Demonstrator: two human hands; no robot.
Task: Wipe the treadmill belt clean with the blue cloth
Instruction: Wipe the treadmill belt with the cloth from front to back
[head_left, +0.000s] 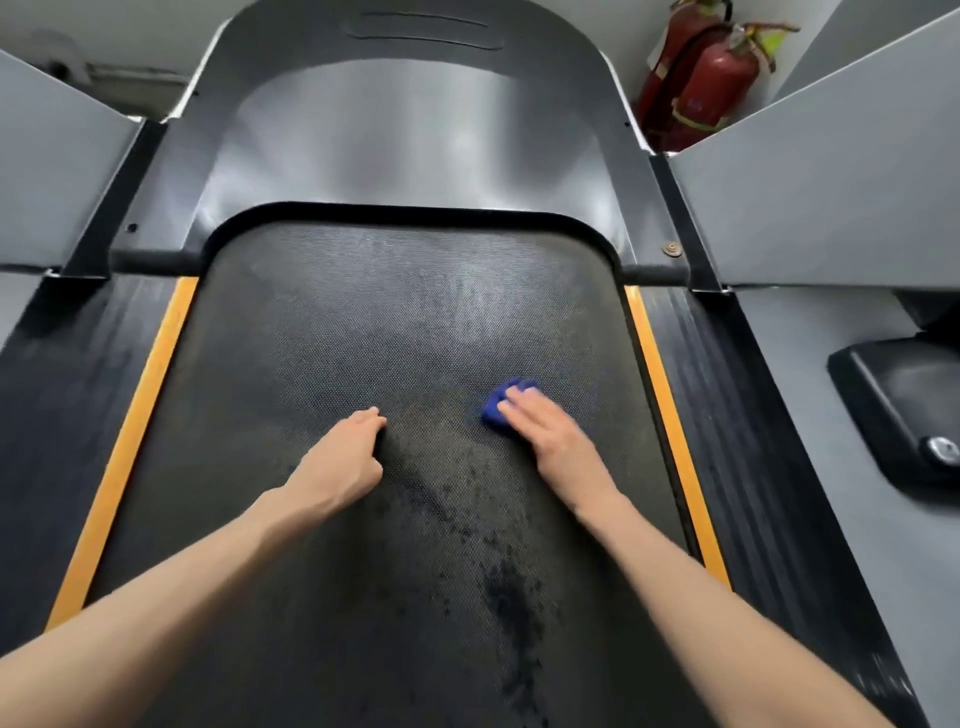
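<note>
Blue cloth (500, 404), a small crumpled wad of soft fabric, lies right of centre on the black textured treadmill belt (405, 322), pinned under the flat, straight fingers of the right hand (548, 434). It looks light and limp, likely to bunch, so a broad press over its middle suits it. The left hand (345, 460) rests loosely curled on the belt, holding nothing

Nothing legible anywhere in this shot.
Over in the far right corner, two red fire extinguishers (719, 88) carry a pale tag (655, 52) and a yellow-green label (769, 45), but both are too blurred to give up a single letter. The long oval plate (423, 31) at the top of the treadmill hood (426, 130) shows no mark that can be made out either.
</note>
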